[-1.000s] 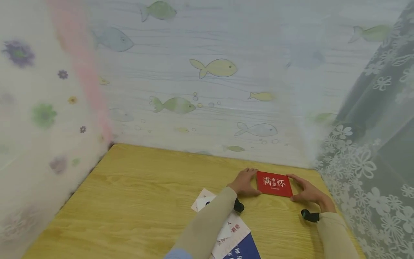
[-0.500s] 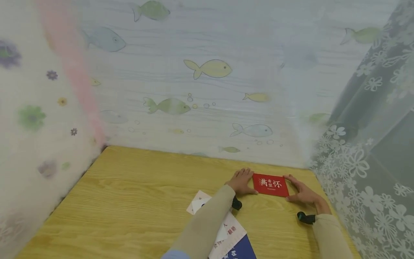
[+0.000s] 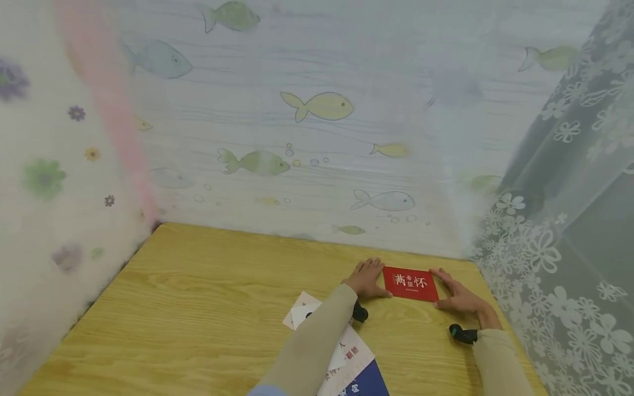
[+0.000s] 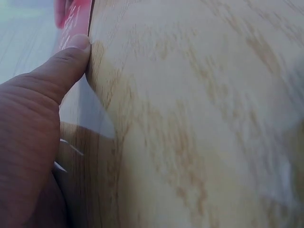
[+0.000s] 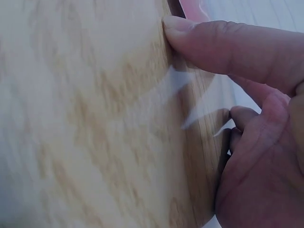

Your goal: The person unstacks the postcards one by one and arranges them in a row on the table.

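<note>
A red card (image 3: 410,284) printed with white characters lies flat on the wooden table near its far right corner. My left hand (image 3: 367,279) is at the card's left edge, thumb by the near corner and index finger by the far one. On the opposite side, my right hand (image 3: 460,294) spans the right edge in the same way, fingers extended. In the left wrist view the thumb (image 4: 71,54) touches the end of the card (image 4: 78,21). The right wrist view has the thumb (image 5: 183,31) at the card's pink-looking edge (image 5: 194,9).
Overlapping printed papers (image 3: 358,347), pale and white, lie partly under the left sleeve (image 3: 312,341), with a blue sheet (image 3: 366,382) nearest me. A fish-patterned wall covering (image 3: 277,110) borders the table (image 3: 198,297) behind. A floral lace curtain (image 3: 555,275) hangs at right.
The head view has shifted slightly, so everything sits a little further left in it. Both hands stay at the card's two ends, and the card appears to lie in the same place.
</note>
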A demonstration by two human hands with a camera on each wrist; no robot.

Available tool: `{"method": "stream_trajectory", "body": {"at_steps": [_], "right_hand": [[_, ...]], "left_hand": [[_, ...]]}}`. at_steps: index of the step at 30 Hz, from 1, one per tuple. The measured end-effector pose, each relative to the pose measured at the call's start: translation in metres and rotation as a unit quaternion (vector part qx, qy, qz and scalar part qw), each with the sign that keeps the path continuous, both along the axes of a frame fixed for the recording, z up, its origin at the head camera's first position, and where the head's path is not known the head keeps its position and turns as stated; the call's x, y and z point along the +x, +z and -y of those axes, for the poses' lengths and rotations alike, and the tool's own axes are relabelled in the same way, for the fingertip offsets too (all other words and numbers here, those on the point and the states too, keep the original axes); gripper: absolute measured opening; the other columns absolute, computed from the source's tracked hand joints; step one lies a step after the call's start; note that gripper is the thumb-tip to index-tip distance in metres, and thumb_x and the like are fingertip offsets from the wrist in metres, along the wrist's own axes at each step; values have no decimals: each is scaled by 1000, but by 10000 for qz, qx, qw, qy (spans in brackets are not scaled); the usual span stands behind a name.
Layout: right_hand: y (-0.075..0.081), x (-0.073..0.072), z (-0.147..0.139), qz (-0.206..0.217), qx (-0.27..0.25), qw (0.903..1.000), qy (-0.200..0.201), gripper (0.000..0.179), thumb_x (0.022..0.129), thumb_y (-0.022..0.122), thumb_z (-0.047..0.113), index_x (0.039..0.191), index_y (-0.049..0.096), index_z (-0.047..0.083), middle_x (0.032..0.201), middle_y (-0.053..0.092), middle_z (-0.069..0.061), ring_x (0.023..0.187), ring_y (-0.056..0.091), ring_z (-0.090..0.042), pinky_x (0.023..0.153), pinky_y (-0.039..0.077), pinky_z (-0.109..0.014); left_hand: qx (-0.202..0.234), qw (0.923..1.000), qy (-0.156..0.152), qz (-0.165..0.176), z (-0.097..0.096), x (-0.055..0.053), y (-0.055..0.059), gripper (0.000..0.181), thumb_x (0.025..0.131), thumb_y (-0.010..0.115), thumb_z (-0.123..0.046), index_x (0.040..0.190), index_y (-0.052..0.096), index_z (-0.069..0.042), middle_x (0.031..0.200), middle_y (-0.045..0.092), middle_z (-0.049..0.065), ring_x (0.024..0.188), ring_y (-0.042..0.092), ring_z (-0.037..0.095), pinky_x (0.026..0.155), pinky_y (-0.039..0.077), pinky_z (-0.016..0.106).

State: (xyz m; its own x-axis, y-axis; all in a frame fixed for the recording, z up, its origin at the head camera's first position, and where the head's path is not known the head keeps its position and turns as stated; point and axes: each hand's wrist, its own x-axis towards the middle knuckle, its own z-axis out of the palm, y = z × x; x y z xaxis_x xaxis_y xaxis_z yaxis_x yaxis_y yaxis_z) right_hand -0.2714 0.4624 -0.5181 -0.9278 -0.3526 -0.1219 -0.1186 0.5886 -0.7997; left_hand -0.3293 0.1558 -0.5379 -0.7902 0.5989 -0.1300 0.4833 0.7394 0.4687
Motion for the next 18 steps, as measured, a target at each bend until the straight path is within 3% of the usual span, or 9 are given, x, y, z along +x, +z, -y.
{"method": "stream_trajectory", "body": {"at_steps": [5,11,12,14,16,18], "right_hand": [[0,-1,4,-25,82,9999,-100,98,81,79,2,158,19,-7,162,-9,-38,147,-14,-60,109,-2,-83],[-2,5,4,-345,235,9989,-196,96,82,80,6,157,22,-7,163,-2,-38,147,-4,-61,113,6,-80],[-4,8,4,-465,323,9981,-236,95,82,80,7,157,23,-7,163,2,-38,147,-1,-61,115,11,-76],[-6,15,4,-731,508,9954,-356,92,84,79,10,157,25,-7,162,10,-38,146,8,-61,125,21,-51],[-7,23,6,-932,640,9924,-490,91,86,79,12,157,26,-6,161,16,-39,145,15,-61,119,27,-25],[-5,30,11,-1029,717,9901,-636,90,87,78,13,157,26,-6,161,19,-38,144,19,-61,116,32,-23]], "left_hand": [[189,9998,-22,115,3,-4,-2,96,92,66,-59,164,20,-17,172,14,0,159,7,18,130,5,35],[322,9990,-279,133,17,0,9,87,98,54,-61,164,21,-15,170,21,0,158,16,21,129,14,34],[304,9988,-369,105,20,1,12,85,99,52,-61,164,21,-14,170,22,1,157,18,23,129,16,35],[236,9984,-507,-28,28,4,17,84,101,49,-60,163,22,-12,169,24,2,156,20,24,128,20,36],[230,9978,-615,-124,38,6,23,82,102,48,-59,163,23,-11,169,26,3,156,22,25,128,19,41],[213,9973,-646,-259,50,8,28,80,102,48,-59,163,24,-12,168,28,2,156,23,25,129,17,45]]}}
